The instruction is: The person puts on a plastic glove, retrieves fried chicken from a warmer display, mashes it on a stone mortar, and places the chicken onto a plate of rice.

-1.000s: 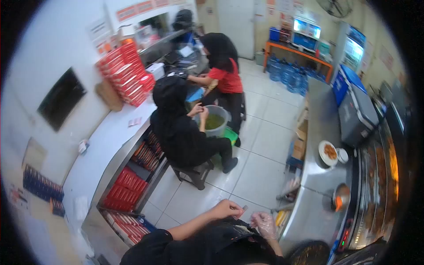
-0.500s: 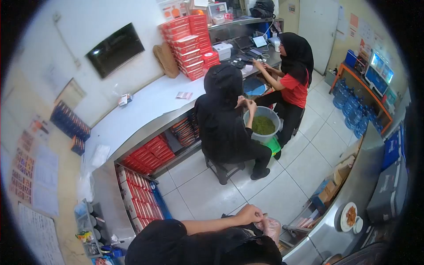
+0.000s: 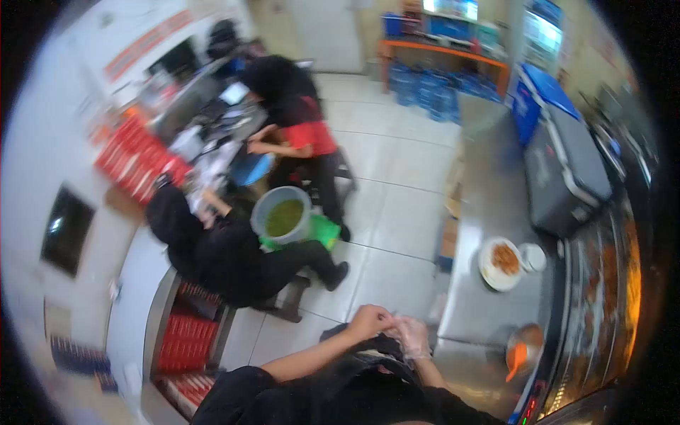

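Note:
My left hand (image 3: 370, 323) is bare, its fingers closed in a pinch in front of my body. It meets my right hand (image 3: 412, 337), which wears a clear plastic glove (image 3: 416, 347). The right fingers are bent inward and closed against the left fingertips. Whatever lies between the two hands is too small and blurred to name. Dark clothing is just below them, and a steel counter (image 3: 457, 354) stands close to the right hand.
A plate of food (image 3: 489, 273), a white cup (image 3: 533, 257) and an orange-handled pan (image 3: 524, 347) sit on the counter, beside a grey cooler (image 3: 567, 170). Two seated people (image 3: 212, 248) (image 3: 304, 120) work by a bucket of green stuff (image 3: 303, 219). Water jugs (image 3: 432, 95) stand at the back.
My view has swung to the right, bringing more of the counter and a lit food case into sight. My hands stay together, fingertips meeting. The nearer seated person leans toward the table.

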`<state>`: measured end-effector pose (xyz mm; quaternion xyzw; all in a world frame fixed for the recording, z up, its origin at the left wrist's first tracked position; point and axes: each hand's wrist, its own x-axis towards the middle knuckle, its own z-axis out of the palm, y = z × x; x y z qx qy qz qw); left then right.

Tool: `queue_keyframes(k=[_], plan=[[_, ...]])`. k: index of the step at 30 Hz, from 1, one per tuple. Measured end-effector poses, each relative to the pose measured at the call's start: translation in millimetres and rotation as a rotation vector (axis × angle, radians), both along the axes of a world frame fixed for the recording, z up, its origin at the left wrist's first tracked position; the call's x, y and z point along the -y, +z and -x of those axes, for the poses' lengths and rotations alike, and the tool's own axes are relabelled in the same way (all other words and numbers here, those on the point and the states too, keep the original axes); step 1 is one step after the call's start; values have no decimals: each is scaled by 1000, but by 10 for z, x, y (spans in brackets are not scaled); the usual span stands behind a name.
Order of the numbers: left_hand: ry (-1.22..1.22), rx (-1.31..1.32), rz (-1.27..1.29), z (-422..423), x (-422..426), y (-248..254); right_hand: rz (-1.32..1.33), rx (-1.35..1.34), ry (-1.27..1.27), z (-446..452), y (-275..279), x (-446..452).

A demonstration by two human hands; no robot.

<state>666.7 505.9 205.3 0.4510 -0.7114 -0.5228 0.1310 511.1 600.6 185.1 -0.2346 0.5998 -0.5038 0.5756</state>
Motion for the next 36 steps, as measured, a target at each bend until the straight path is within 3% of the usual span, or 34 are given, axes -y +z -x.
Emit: queue_keyframes(k=[2, 8, 10, 11, 14, 19, 21, 25, 27, 30, 33, 36], plan=[[-117, 9, -82, 231, 99, 141, -11, 89, -94, 184, -12, -70], [-376, 44, -142, 892, 223, -58, -32, 102, -287, 609, -137, -304], [-460, 54, -206, 1089, 188, -145, -191, -42, -130, 796, -138, -380], [-478, 56, -250, 1163, 176, -178, -201, -34, -176, 828, -118, -425], [-620, 50, -73, 1346, 133, -172, -262, -533, -242, 805, -170, -469], [-711, -178, 330, 1639, 10, -193, -319, -693, -437, 902, 83, -507], [-737, -187, 346, 1752, 13, -107, -274, -724, -469, 961, 137, -549], [-813, -188, 292, 1853, 165, -102, -327, -667, -472, 1039, -111, -561], [-846, -168, 146, 1895, 289, -75, -154, -551, -409, 1127, -251, -590], [-907, -180, 73, 1941, 436, -23, -150, -470, -361, 1187, -471, -522], [-917, -167, 61, 1982, 554, -106, -158, -314, -267, 1263, -87, -382], [-837, -172, -26, 2005, 665, -228, -185, -265, -256, 1275, -387, -201]])
